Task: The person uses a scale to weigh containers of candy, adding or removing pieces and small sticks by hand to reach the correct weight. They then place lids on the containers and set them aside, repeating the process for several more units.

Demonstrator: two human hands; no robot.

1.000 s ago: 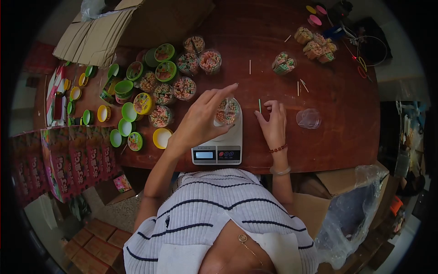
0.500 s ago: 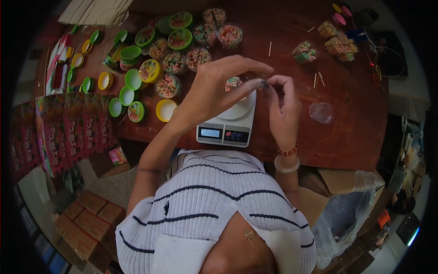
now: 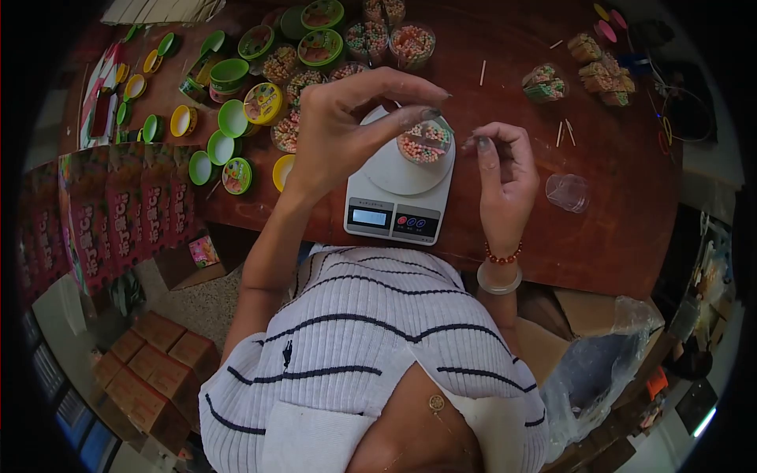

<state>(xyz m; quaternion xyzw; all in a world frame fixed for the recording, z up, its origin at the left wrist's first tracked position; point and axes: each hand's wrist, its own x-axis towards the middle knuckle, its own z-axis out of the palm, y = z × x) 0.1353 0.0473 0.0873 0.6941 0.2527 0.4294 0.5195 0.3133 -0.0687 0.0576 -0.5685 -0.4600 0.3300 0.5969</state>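
A clear cup of colored sticks [image 3: 424,146] stands on the round plate of a white digital scale [image 3: 398,206], whose display is lit. My left hand [image 3: 351,126] hovers at the cup's upper left, thumb and fingers apart in a curve, with nothing visible between them. To the right of the cup, my right hand [image 3: 509,169] is closed, its thumb and index fingertips together; whatever they pinch is too small to make out. More filled cups [image 3: 412,46] stand behind my left hand, some partly hidden by it.
Green and yellow lids [image 3: 233,118] lie at the left, beside pink printed packaging [image 3: 126,213]. At the right are a cup of sticks [image 3: 544,83], stick bundles [image 3: 607,79], loose sticks [image 3: 482,72] and an empty clear cup [image 3: 568,193]. Cartons [image 3: 150,370] sit below left.
My hands have moved apart, the left one leftward and the right one slightly rightward and down. The cup on the scale is now more exposed. The camera view has shifted slightly.
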